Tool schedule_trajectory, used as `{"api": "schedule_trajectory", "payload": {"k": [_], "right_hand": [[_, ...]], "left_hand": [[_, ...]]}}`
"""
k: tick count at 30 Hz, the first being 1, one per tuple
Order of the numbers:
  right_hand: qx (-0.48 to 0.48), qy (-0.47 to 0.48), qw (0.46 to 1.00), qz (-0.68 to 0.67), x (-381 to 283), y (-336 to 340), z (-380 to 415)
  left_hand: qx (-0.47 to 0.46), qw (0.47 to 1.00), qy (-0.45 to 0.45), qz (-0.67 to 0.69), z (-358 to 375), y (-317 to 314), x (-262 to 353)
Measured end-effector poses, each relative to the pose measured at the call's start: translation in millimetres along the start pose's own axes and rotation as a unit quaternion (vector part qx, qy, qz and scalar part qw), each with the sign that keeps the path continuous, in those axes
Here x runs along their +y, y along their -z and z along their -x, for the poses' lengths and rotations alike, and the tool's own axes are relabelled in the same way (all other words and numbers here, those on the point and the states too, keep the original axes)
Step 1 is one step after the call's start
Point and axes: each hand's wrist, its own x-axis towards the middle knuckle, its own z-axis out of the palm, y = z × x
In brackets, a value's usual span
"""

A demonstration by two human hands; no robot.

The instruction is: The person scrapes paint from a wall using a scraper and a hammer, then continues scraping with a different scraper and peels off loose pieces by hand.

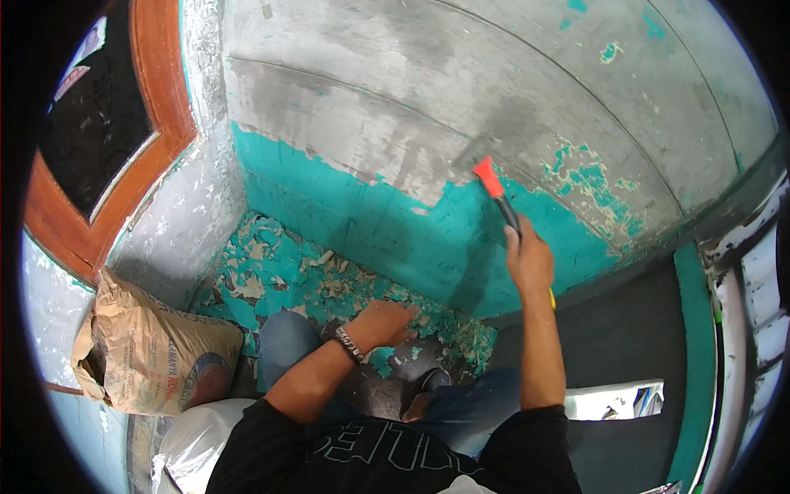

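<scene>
My right hand (pixel 531 261) is wrapped round the black handle of a paint scraper (pixel 489 176) with a red head. The scraper's blade rests at the edge where teal paint (pixel 362 216) meets bare grey wall (pixel 354 123). My left hand (pixel 382 323) hangs low in front of my knees, above the flakes on the floor. Its fingers are loosely bent and a little apart, with nothing visible in them. A dark link bracelet (pixel 349 344) is on the left wrist.
Peeled teal paint flakes (pixel 271 267) cover the floor along the wall. At the left stand a brown paper sack (pixel 156 350) and a white plastic bag (pixel 197 436), below a wooden window frame (pixel 169 74). A teal post (pixel 690 354) rises at the right.
</scene>
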Motion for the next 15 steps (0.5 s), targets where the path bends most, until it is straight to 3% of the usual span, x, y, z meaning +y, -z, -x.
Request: {"api": "schedule_trajectory", "payload": {"k": [3, 7, 9, 12, 15], "right_hand": [[-0.023, -0.031, 0.999, -0.011, 12, 2, 2], [0.018, -0.01, 1.0, 0.012, 0, -4, 5], [0.021, -0.005, 1.0, 0.005, 0, -5, 4], [0.051, 0.011, 0.999, -0.009, 4, -5, 1], [0.047, -0.002, 0.999, -0.011, -4, -7, 2]], "left_hand": [[0.06, 0.998, -0.001, 0.036, 7, 7, -6], [0.061, 0.998, -0.016, 0.003, 4, -3, -2], [-0.003, 1.0, -0.021, 0.021, 14, 8, 3], [0.071, 0.996, -0.033, 0.048, 13, 10, -1], [0.066, 0.997, -0.021, 0.024, 1, -4, -5]]}}
